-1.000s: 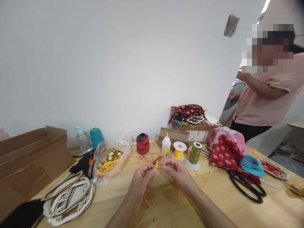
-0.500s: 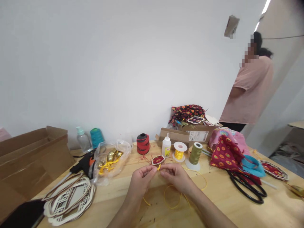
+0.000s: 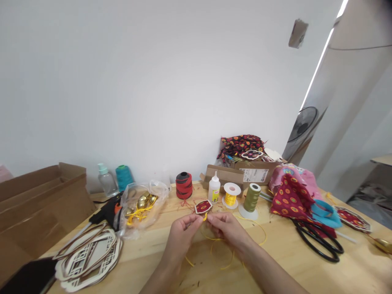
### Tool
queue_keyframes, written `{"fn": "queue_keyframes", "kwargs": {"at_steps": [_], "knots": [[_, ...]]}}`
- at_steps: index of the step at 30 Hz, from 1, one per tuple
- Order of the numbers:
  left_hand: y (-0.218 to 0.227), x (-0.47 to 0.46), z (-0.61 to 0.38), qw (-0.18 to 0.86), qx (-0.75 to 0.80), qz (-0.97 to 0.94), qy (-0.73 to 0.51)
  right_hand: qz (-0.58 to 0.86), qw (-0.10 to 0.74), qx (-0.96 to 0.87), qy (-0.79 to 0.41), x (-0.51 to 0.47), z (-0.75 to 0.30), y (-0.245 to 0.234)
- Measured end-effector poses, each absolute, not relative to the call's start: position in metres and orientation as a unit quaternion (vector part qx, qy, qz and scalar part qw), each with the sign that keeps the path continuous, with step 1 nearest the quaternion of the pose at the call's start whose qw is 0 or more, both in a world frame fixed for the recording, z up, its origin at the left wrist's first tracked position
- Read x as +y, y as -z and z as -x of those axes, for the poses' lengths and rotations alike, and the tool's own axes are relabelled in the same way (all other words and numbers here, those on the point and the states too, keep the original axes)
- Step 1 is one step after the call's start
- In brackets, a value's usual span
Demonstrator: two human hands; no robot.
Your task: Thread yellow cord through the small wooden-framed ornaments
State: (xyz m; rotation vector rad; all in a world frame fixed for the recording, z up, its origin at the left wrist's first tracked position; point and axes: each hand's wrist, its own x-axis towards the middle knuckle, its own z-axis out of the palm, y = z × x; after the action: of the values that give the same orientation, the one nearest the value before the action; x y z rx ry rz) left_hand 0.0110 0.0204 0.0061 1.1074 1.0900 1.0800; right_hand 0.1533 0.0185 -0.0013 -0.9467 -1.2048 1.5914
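Note:
My left hand (image 3: 187,228) pinches a yellow cord (image 3: 205,217) between thumb and forefinger, close to a small wood-framed ornament with a red patterned fabric centre (image 3: 203,207). On the other side of that cord, my right hand (image 3: 225,226) is closed, its thumb and forefinger also gripping the cord. The ornament lies just beyond my fingertips, and the cord joins its near edge. Loose yellow cord loops over the table beneath and to the right of my right hand. Exactly how the cord is knotted between my fingers is too small to tell.
Behind the ornament stand a red thread spool (image 3: 184,186), a glue bottle (image 3: 214,188), a yellow cord spool (image 3: 231,195) and a green thread cone (image 3: 252,198). Black-handled scissors (image 3: 318,241) lie right. Left are wooden frames (image 3: 88,261), a bag of bells (image 3: 143,206) and a cardboard box (image 3: 45,208).
My right thumb and fingers have shifted slightly, and the ornament shows more clearly. The cord loops under my right hand have changed shape. A person at the right has left the view.

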Motion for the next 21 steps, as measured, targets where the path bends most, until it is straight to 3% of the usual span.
{"fn": "queue_keyframes", "kwargs": {"at_steps": [5, 11, 21], "knots": [[-0.0108, 0.0173, -0.0158, 0.629, 0.477, -0.429, -0.438, 0.323, 0.453, -0.387, -0.736, 0.0153, -0.1524, -0.0015], [-0.0111, 0.015, -0.0184, 0.635, 0.48, -0.431, -0.425, 0.33, 0.458, -0.351, -0.747, 0.0174, -0.1524, 0.0025], [-0.0041, 0.016, -0.0173, 0.45, 0.467, -0.602, -0.466, 0.379, 0.494, -0.334, -0.707, 0.018, -0.1474, 0.0019]]}}
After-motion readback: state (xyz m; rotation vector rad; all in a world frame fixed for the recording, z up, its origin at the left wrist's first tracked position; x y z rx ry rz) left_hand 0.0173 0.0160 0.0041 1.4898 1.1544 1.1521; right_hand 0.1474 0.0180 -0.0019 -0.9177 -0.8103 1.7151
